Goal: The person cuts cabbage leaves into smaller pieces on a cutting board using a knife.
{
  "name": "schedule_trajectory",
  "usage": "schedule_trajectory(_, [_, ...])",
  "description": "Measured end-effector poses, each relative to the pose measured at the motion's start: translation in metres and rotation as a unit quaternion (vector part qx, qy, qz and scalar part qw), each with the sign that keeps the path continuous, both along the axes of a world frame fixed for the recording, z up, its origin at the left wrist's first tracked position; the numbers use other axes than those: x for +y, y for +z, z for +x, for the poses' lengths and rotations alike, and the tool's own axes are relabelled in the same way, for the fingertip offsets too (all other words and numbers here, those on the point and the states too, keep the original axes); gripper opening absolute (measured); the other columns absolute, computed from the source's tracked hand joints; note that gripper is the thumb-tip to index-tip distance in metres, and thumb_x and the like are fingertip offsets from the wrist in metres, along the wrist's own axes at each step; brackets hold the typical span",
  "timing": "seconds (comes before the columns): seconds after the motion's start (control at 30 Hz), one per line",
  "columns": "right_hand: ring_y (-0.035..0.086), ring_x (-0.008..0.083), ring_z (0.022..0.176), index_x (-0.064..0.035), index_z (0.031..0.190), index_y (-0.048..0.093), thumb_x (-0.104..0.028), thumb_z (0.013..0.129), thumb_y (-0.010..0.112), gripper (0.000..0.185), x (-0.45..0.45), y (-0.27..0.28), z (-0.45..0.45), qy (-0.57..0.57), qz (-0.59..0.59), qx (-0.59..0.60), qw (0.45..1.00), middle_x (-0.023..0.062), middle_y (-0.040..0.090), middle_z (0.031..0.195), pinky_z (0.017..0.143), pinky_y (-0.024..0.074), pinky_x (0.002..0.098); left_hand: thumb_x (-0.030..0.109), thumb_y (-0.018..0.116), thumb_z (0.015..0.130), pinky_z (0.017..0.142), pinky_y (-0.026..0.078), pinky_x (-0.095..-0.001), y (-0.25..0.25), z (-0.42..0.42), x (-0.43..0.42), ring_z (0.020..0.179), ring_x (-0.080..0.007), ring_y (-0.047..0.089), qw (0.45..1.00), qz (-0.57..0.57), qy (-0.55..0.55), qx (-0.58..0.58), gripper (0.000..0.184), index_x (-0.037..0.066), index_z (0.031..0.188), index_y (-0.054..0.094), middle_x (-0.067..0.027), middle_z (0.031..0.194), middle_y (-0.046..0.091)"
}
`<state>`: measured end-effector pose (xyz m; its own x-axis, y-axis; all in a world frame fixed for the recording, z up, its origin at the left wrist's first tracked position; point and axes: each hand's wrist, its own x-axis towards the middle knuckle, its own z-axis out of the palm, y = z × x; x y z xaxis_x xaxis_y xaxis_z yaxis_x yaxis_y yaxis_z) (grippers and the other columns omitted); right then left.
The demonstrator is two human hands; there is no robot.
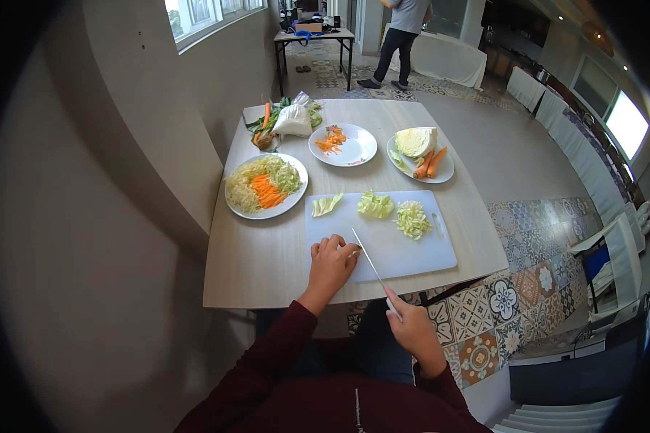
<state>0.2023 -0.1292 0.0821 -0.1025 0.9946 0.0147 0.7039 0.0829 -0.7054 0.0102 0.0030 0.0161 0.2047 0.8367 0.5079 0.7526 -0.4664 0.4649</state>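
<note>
My right hand (414,327) is closed round the handle of a knife (369,256), its blade slanting over the white cutting board (419,256). Fingers bent, my left hand (332,261) presses on the board's left part, just left of the blade; a small piece shows at its fingertips, too hidden to name. Along the board's far side lie a pale leaf strip (327,205), a cabbage leaf piece (375,205) and a pile of chopped cabbage (413,220).
Behind the board stand a plate of shredded vegetables (269,192), a plate with carrot pieces (357,149) and a plate with cabbage and carrots (444,170). A white bag (293,120) lies among vegetables at the far left. A person (402,40) stands beyond the table.
</note>
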Motion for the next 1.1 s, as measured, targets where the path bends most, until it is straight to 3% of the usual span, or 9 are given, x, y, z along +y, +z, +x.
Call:
schedule_trajectory(0.1, [0.064, 0.0467, 0.074, -0.0063, 0.142, 0.055, -0.013, 0.091, 0.06, 0.052, -0.005, -0.001, 0.001, 0.006, -0.002, -0.005, 1.0, 0.0282, 0.064, 0.076, 0.07, 0.05, 0.0541, 0.016, 0.072, 0.086, 0.084, 0.037, -0.0403, -0.006, 0.001, 0.002, 0.088, -0.023, 0.056, 0.999, 0.037, 0.005, -0.018, 0.006, 0.018, 0.092, 0.073, -0.0036, 0.091, 0.057])
schedule_trajectory(0.33, [0.064, 0.0457, 0.072, -0.0056, 0.143, 0.055, -0.012, 0.091, 0.061, 0.053, -0.026, 0.002, 0.015, 0.014, -0.006, 0.013, 1.0, 0.0277, 0.064, 0.076, 0.068, 0.0502, 0.0504, 0.014, 0.072, 0.086, 0.087, 0.037, -0.0405, -0.006, 0.001, 0.002, 0.092, -0.0242, 0.057, 0.999, 0.001, 0.021, -0.026, 0.009, 0.016, 0.095, 0.074, -0.0041, 0.094, 0.06])
schedule_trajectory(0.53, [0.065, 0.0443, 0.075, -0.0131, 0.143, 0.057, -0.014, 0.09, 0.063, 0.053, -0.033, -0.001, 0.023, -0.001, -0.007, 0.024, 1.0, 0.0254, 0.066, 0.078, 0.07, 0.0506, 0.051, 0.013, 0.072, 0.085, 0.087, 0.038, -0.041, -0.006, -0.002, 0.002, 0.093, -0.0244, 0.058, 1.0, 0.005, 0.001, -0.03, 0.01, 0.014, 0.095, 0.074, -0.0043, 0.095, 0.061])
schedule_trajectory(0.73, [0.066, 0.0422, 0.08, -0.0192, 0.143, 0.057, -0.017, 0.089, 0.066, 0.055, -0.018, -0.005, 0.013, 0.001, 0.027, -0.054, 0.998, 0.0223, 0.068, 0.084, 0.073, 0.0525, 0.0492, 0.011, 0.071, 0.084, 0.088, 0.039, -0.0411, -0.005, -0.003, 0.0, 0.095, -0.0245, 0.058, 0.999, 0.001, -0.027, -0.024, 0.013, 0.014, 0.097, 0.074, -0.0046, 0.096, 0.062])
schedule_trajectory(0.83, [0.067, 0.0436, 0.082, -0.0188, 0.143, 0.058, -0.017, 0.089, 0.066, 0.055, -0.013, -0.009, 0.013, -0.009, 0.038, -0.013, 0.999, 0.0242, 0.069, 0.086, 0.074, 0.0525, 0.0488, 0.011, 0.07, 0.084, 0.089, 0.039, -0.041, -0.004, -0.005, 0.001, 0.096, -0.0245, 0.058, 0.999, -0.003, -0.029, -0.023, 0.015, 0.014, 0.098, 0.074, -0.0045, 0.096, 0.062])
schedule_trajectory(0.93, [0.068, 0.0433, 0.097, -0.0131, 0.142, 0.058, -0.014, 0.089, 0.065, 0.053, -0.013, -0.001, 0.013, -0.026, -0.012, 0.034, 0.999, 0.0269, 0.069, 0.109, 0.082, 0.0536, 0.0409, 0.011, 0.071, 0.084, 0.089, 0.039, -0.041, -0.005, -0.004, 0.001, 0.096, -0.0241, 0.058, 0.999, 0.003, -0.029, -0.025, 0.015, 0.014, 0.098, 0.074, -0.004, 0.095, 0.062])
schedule_trajectory(1.1, [0.07, 0.0421, 0.09, -0.0127, 0.142, 0.058, -0.012, 0.089, 0.065, 0.053, -0.018, 0.002, 0.014, -0.022, 0.001, 0.065, 0.998, 0.0281, 0.069, 0.102, 0.076, 0.0536, 0.0374, 0.013, 0.072, 0.084, 0.089, 0.039, -0.0411, -0.006, -0.001, 0.002, 0.095, -0.0234, 0.057, 0.999, 0.015, 0.0, -0.05, 0.013, 0.015, 0.097, 0.073, -0.0026, 0.094, 0.061])
